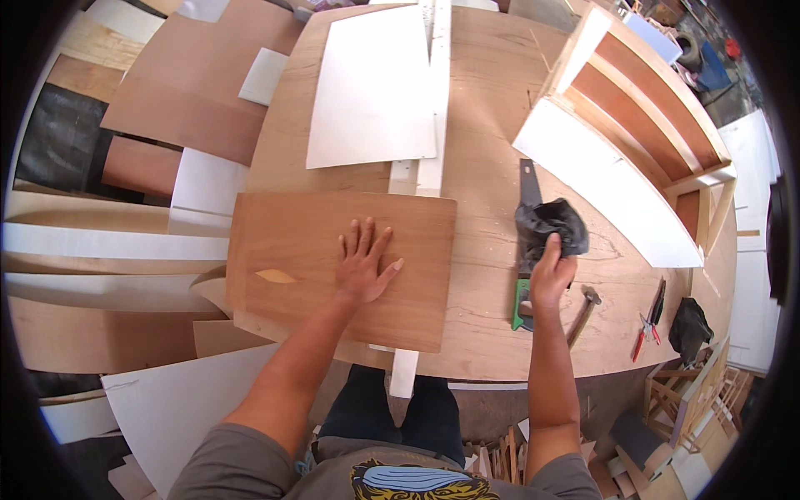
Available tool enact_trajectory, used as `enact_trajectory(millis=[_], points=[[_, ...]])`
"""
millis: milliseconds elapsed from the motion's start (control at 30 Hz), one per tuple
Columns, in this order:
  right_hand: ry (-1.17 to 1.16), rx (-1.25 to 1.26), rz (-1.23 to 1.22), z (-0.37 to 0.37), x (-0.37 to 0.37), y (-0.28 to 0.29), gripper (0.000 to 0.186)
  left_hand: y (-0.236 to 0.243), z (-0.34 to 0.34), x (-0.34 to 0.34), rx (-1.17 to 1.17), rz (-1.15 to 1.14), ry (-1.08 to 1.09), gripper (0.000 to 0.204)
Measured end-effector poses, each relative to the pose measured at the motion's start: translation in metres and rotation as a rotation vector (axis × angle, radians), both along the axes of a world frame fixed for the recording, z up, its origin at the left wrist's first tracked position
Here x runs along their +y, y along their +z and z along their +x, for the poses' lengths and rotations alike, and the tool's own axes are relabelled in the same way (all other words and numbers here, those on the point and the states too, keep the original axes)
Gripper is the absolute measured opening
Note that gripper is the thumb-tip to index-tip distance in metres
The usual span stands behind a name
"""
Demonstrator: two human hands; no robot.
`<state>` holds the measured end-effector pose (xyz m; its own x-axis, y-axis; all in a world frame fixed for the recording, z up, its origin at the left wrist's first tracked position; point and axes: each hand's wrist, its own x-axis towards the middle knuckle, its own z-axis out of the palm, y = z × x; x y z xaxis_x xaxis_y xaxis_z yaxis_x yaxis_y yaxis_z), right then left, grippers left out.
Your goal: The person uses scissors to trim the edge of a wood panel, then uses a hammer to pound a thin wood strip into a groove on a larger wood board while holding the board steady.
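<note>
My left hand [363, 268] lies flat with fingers spread on a brown wooden panel [317, 229], which has a pale leaf-shaped patch near its left side. Under that panel runs a long white strip [404, 375], its near end jutting past the table's front edge. My right hand [552, 271] grips a crumpled black plastic bag [557, 223], held over a handsaw [528, 179] with a green handle. Just right of this hand a hammer [585, 315] rests on the table, its handle toward me.
A wooden worktable [483, 100] carries a white panel [375, 92] at the far side and a white-faced wooden frame [617, 175] at right. Red-handled pliers [646, 333] and another black bag [690, 327] sit near the right edge. Stacked boards [108, 242] fill the left.
</note>
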<state>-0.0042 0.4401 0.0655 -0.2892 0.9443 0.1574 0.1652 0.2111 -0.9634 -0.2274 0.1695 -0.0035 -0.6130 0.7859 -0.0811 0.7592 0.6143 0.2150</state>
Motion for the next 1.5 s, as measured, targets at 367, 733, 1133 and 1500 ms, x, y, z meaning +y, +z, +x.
enact_trajectory(millis=[367,733,1133,1500], points=[[0.438,-0.459,0.046,-0.046,-0.005,-0.076,0.031,-0.011,-0.045,-0.006,-0.198,0.189,-0.016,0.068],[0.079,-0.772,0.310,-0.053,-0.002,-0.121,0.036,-0.030,-0.128,-0.010,0.071,0.174,0.066,0.066],[0.119,-0.591,0.350,-0.022,0.020,-0.168,0.040,-0.018,-0.134,-0.011,-0.111,0.151,0.121,0.072],[0.019,-0.664,0.191,-0.009,0.022,-0.171,0.058,-0.020,-0.150,-0.033,0.001,-0.028,0.180,0.076]])
